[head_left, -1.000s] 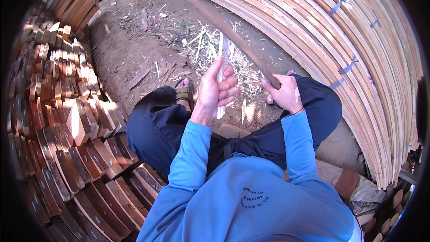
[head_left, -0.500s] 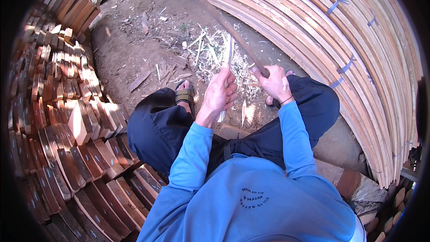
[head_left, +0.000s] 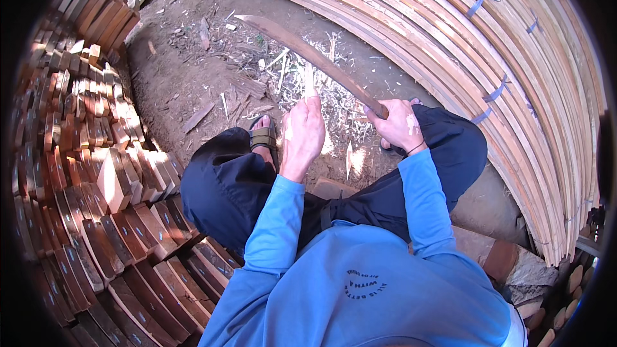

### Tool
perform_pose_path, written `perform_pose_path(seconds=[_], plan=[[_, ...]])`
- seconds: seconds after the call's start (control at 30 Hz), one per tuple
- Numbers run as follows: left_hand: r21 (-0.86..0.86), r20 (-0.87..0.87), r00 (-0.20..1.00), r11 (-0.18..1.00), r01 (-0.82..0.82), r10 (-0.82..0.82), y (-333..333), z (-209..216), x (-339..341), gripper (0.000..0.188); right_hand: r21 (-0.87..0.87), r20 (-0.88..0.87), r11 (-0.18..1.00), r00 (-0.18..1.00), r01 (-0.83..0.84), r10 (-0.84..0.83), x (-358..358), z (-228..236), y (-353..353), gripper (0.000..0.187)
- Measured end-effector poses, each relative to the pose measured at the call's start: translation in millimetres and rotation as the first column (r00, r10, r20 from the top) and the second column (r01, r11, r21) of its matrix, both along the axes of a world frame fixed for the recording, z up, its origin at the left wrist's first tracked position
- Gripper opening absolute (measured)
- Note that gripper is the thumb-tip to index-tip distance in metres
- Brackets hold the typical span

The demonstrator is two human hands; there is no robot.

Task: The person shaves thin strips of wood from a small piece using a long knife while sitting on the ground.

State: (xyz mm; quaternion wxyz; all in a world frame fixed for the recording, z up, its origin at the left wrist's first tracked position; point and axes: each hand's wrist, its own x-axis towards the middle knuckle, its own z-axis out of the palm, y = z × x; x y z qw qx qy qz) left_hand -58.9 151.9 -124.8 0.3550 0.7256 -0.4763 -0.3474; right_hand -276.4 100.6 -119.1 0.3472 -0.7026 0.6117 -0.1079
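Observation:
My left hand [head_left: 304, 132] is closed round a pale strip of wood [head_left: 309, 81] that juts up past the thumb; its lower part is hidden by the hand. In my right hand [head_left: 398, 124] is the handle of a machete [head_left: 315, 58]. The long brown blade slants up and to the left, its curved tip far out over the ground. It passes across the top end of the strip; whether they touch I cannot tell. Below lie pale wood shavings [head_left: 344, 115], heaped between my feet.
Stacked cut wood blocks [head_left: 109, 238] rise along the left. Long bundled planks [head_left: 411, 32], tied with blue strips, curve along the right. A pointed wood chip [head_left: 349, 160] lies between my legs. My sandalled foot [head_left: 262, 138] rests beside the shavings.
My left hand has turned so its back shows, and the strip has turned with it. The machete blade has swung lower and its flat side now faces up more.

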Motion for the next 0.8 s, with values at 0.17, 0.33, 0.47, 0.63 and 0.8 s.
perform_pose_path(seconds=[0.17,0.33,0.47,0.63,0.8], plan=[[0.013,-0.055,0.995,0.996,0.084,-0.083,5,18,-8,0.056,-0.036,0.03,0.994,0.995,0.099,-0.098,7,2,-14,0.039],[0.008,-0.134,0.991,1.0,0.026,-0.025,0,1,0,0.056,-0.049,0.026,0.998,0.999,0.047,-0.046,1,-5,-8,0.042],[0.016,-0.106,0.994,1.0,0.009,-0.007,-2,-3,2,0.055,0.012,0.073,1.0,0.997,-0.011,0.01,-2,-5,6,0.039],[0.047,-0.135,0.991,0.998,0.031,-0.024,-3,-3,2,0.057,0.053,0.016,0.998,1.0,-0.018,0.018,3,-10,0,0.034],[0.016,-0.146,0.989,1.0,0.006,-0.004,-4,-7,4,0.059,-0.025,-0.001,0.999,0.999,-0.041,0.041,16,-7,-6,0.032]])
